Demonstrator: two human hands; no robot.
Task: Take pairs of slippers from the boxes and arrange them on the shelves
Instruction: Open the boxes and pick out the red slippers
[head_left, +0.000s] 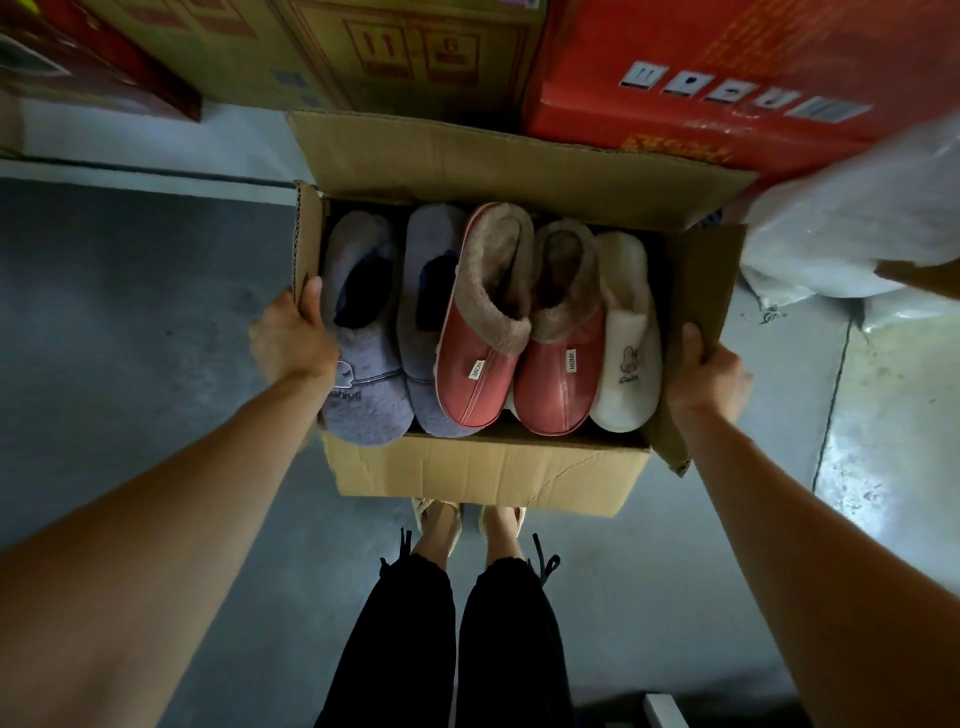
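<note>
An open cardboard box (483, 475) hangs in front of me, above my feet, with its flaps spread. Inside lie a pair of grey-purple fuzzy slippers (363, 395) at the left, a pair of red slippers with brown fur lining (470, 379) in the middle, and a white fuzzy slipper (626, 364) at the right. My left hand (293, 340) grips the box's left wall, thumb over the rim. My right hand (709, 376) grips the right flap, thumb on its inner side.
Brown cartons (363, 52) and a red carton (727, 67) stand stacked just behind the box. A white plastic sack (852, 228) lies at the right. Grey concrete floor (130, 312) spreads to the left and below.
</note>
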